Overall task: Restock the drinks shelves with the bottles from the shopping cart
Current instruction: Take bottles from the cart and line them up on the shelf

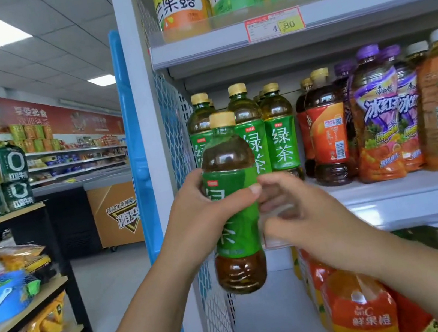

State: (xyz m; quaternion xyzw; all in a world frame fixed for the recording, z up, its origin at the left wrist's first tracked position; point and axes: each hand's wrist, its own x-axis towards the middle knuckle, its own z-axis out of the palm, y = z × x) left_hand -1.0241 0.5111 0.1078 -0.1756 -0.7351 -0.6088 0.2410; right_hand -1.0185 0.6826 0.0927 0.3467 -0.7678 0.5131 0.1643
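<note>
As the shelving unit (145, 125) fills the right half of my feed, I log its status first: three levels are visible and all carry stock.

Top shelf (345, 13): yellow- and green-labelled bottles stand along the front edge. Middle shelf (403, 194): from the left, a green tea row (279, 130), red-label bottles (327, 131), then purple-capped bottles (378, 111), with a bare strip along the front edge. Below it: orange-drink bottles (361, 312), partly cut off by the frame.

Item in hand: one green tea bottle (235, 220), roughly upright, in the air in front of the green tea row at the left end of the middle shelf. Its base hangs below the shelf's front edge, so I rate it as not yet placed.

Left hand (202, 214): fingers wrapped round the label, thumb (247, 191) across the front, clamped on the bottle. Right hand (308, 212): just beside the bottle on its right. Its fingers (270, 200) are blurred (smear on my feed), so I cannot tell whether they touch or hold the bottle.

Progress, as a judgement: the shelves look largely stocked, and this bottle matches the row behind it. What is left for this item is to lift it over the edge and set it down in front of that row. The shopping cart is out of view, so I cannot say how many bottles are left.
</note>
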